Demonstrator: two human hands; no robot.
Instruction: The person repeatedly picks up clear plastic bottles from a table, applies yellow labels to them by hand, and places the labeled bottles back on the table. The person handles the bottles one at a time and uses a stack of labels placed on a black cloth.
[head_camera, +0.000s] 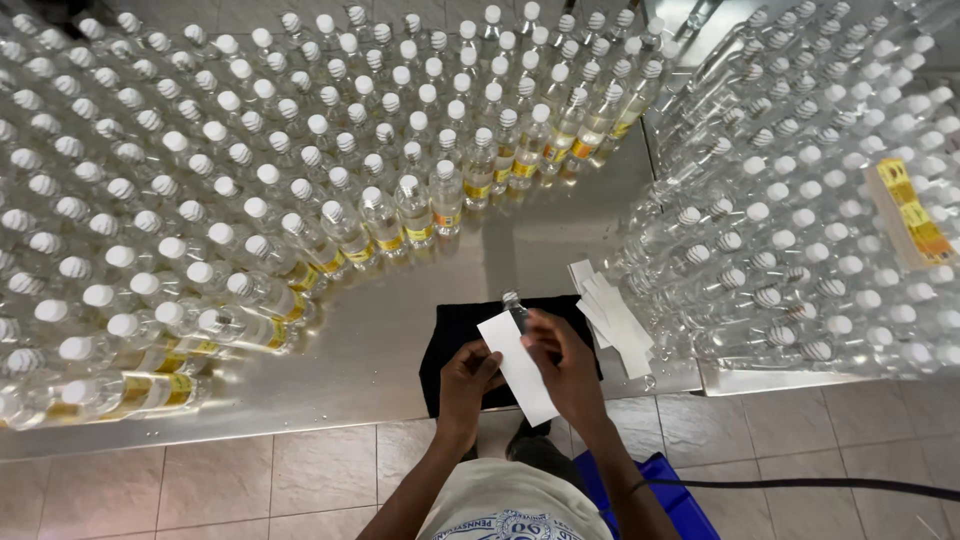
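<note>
Head view: both hands (520, 365) gripping white label strip (518, 368) and, seemingly, small bottle (514, 306), ranks of capped bottles (300, 150) all around.

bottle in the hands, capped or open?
Cannot tell for sure. The small clear bottle lies tipped away between the left hand and right hand; its top looks clear, not white, behind a white label strip.

White caps (262, 174) and yellow labels (390, 243) are seen on clear bottles at eleven o'clock; a white label strip (520, 368) is shown over a black cloth (455, 330); a blue crate (655, 480) at five o'clock.
</note>
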